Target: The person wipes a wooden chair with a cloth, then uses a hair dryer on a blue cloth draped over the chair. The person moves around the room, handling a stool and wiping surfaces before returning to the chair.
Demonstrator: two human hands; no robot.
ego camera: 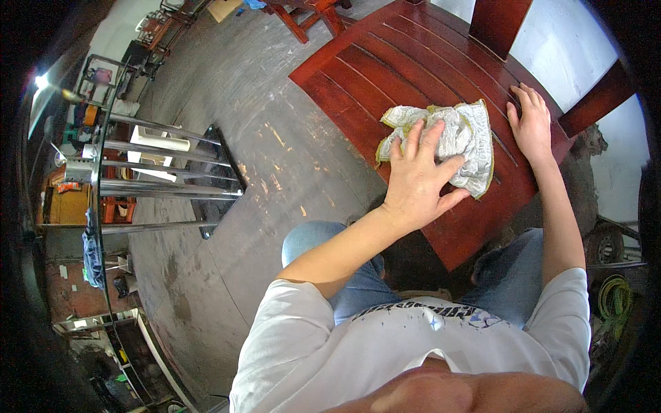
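Observation:
A slatted piece of red-brown varnished wooden furniture (356, 77) extends before me, its near corner reaching between my knees. My left hand (415, 180) lies palm down on a crumpled, whitish cloth (476, 147) with yellowish edging, pressing it against the slats. The fingers are spread over the cloth and partly sunk into its folds. To the right, my right hand (532, 124) rests on the wood near its far right edge, fingers slightly apart and holding nothing. The cloth hides part of the slats and the gaps between them.
Dark red wooden uprights (500, 26) rise along the furniture's far right side. At left stands a glass-topped table with chrome legs (170, 188), and a white plastic stool (155, 147) behind. A coiled green hose (614, 302) and a wheel (605, 242) lie at right.

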